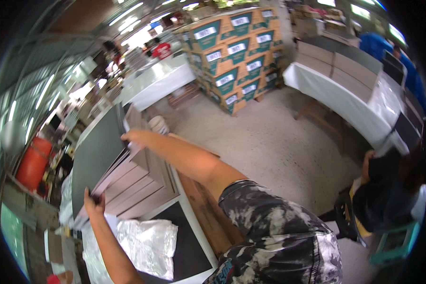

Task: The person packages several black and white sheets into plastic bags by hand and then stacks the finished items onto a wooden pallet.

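A dark grey flat panel (pixel 92 154) lies tilted on top of a stack of similar panels (pixel 137 182), whose brownish-pink edges face me. My left hand (pixel 94 203) pinches its near corner, thumb on top and fingers partly hidden below. Farther along the same side, my right hand (pixel 136 137) is closed on the panel's edge, a little blurred. Clear plastic bags (pixel 149 244) lie beside the stack, near my left forearm, over a black sheet (pixel 187 241) on the white-edged table.
Wooden planks (pixel 206 208) border the table on the right. Taped cartons (pixel 236 52) stand stacked on the floor ahead. At right, a white-covered table (pixel 326 90) holds more panels, with a seated person (pixel 388 184) nearby. A white bucket (pixel 158 124) is beyond my right hand.
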A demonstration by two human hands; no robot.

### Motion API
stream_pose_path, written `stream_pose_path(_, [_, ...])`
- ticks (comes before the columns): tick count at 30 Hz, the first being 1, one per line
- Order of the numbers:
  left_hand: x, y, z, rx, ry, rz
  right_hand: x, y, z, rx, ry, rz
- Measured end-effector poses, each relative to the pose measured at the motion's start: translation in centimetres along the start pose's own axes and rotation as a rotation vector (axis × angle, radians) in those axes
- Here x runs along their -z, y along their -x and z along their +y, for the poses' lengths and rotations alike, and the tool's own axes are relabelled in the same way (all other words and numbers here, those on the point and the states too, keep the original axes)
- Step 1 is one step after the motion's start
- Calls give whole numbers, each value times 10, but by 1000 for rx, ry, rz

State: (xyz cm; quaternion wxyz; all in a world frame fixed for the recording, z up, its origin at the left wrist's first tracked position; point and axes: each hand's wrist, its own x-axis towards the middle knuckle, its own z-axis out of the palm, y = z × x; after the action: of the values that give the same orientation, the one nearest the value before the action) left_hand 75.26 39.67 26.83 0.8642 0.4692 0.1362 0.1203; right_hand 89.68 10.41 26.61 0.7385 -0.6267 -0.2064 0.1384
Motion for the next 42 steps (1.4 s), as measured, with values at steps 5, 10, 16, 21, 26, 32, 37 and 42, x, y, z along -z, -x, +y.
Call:
stream_pose_path(5, [102,106,19,-141,188,276,-120,117,17,74,260,-161])
stream_pose_path(10, [42,216,-22,-240,-113,65,-122,221,10,-64,-918,-241])
stream_pose_path(16, [48,256,-36,-484,-408,305,-26,140,32,-89,-1407,-305])
stream_pose_path(21, [47,261,-48,-440,-327,267,60,80,106,92,-1179,-506])
stream_pose_path(26, [67,277,-50,-452,-277,317,60,58,73,-99,-448,-610])
stream_pose_path(32, [106,320,-56,-518,-204,384,-9,140,33,-205,-28,-567])
stream_pose_path(37, [149,380,-58,-609,-133,428,-53,187,102,-74,-109,-688])
stream_pose_path(42, [199,502,-70,-742,-90,424,-137,212,133,198,-23,-919])
